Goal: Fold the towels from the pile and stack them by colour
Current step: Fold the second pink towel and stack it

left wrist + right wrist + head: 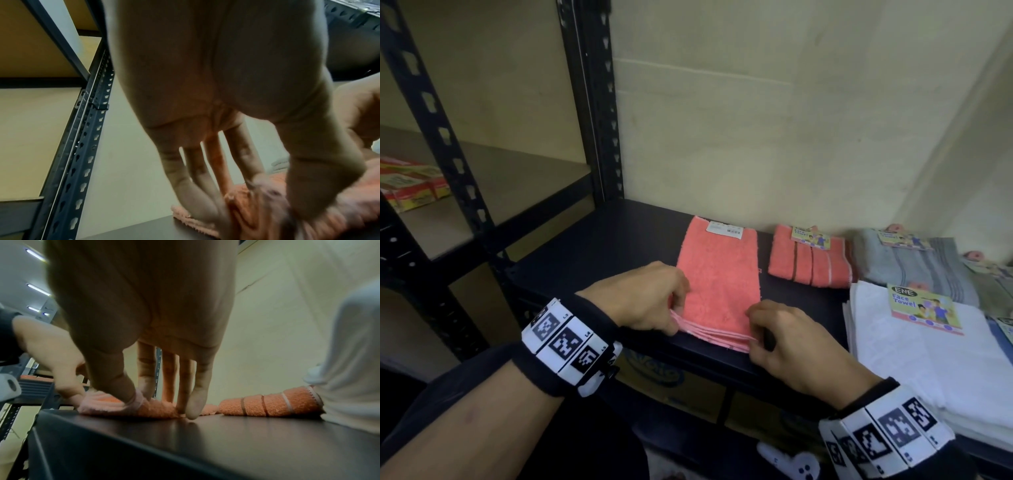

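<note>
Both hands pinch the near hem of the coral towel (719,274) lying folded on the dark worktop (599,246): left hand (647,294) at one corner, right hand (787,339) at the other, likely squaring its layers. Left wrist view: fingers (207,191) press the pile. Right wrist view: thumb (121,386) clamps the hem; a striped coral towel (267,404) waits beside.

Folded coral towel (717,277) lies flat on the dark shelf (599,246), seemingly four layers at its near edge.
</note>
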